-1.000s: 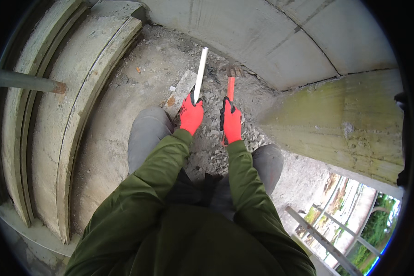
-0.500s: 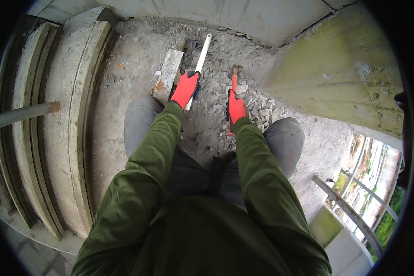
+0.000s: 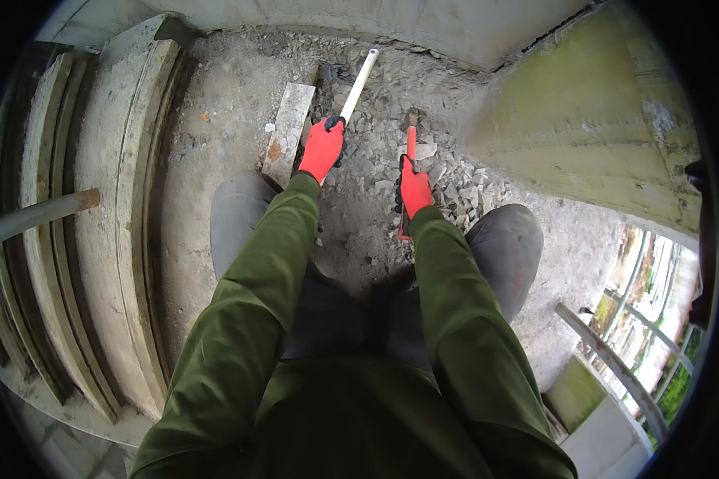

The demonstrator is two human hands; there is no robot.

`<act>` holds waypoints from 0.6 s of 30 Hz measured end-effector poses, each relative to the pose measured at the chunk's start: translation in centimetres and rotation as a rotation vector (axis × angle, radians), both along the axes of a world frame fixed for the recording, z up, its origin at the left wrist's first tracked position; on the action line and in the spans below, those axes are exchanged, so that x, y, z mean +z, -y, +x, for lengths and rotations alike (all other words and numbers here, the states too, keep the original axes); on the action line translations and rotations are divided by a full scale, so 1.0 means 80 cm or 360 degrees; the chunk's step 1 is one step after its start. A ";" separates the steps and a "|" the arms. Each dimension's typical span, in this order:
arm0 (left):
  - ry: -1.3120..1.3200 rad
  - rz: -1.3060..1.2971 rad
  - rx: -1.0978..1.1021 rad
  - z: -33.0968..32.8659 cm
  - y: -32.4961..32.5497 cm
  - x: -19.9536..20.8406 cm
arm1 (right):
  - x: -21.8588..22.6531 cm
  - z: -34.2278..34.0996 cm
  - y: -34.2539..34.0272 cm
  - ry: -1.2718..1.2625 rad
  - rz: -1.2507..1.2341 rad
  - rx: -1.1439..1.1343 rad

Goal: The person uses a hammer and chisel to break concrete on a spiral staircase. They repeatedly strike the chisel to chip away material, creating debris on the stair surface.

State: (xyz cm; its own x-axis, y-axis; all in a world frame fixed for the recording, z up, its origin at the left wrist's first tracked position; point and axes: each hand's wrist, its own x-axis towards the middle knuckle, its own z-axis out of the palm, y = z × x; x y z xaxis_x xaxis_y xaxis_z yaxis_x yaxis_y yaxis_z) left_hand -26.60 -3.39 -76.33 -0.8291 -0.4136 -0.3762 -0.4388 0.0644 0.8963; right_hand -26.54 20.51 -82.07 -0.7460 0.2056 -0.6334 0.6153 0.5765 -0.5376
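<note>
Our left hand (image 3: 322,149) grips the long white rod (image 3: 359,84); our right hand (image 3: 415,189) clenches the red-handled hammer (image 3: 410,142) beside it.

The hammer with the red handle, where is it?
In the head view the hammer is in the right hand, right of centre, its head over the grey rubble and to the right of the white pipe.

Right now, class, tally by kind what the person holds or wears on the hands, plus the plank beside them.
Red gloves: 2, left hand, right hand
White rod: 1
Red-handled hammer: 1
Pale plank: 1
Total: 5
</note>
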 end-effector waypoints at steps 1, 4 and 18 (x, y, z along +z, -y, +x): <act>0.0000 -0.0152 0.0056 0.008 0.013 -0.015 | 0.013 0.000 0.014 0.0033 -0.0053 0.0022; 0.0042 -0.0182 0.0093 0.019 0.029 -0.029 | 0.065 0.009 0.032 0.0076 -0.0073 0.0040; 0.0110 -0.0322 0.0132 0.020 0.028 -0.007 | 0.082 0.007 0.036 -0.0055 0.0124 0.0064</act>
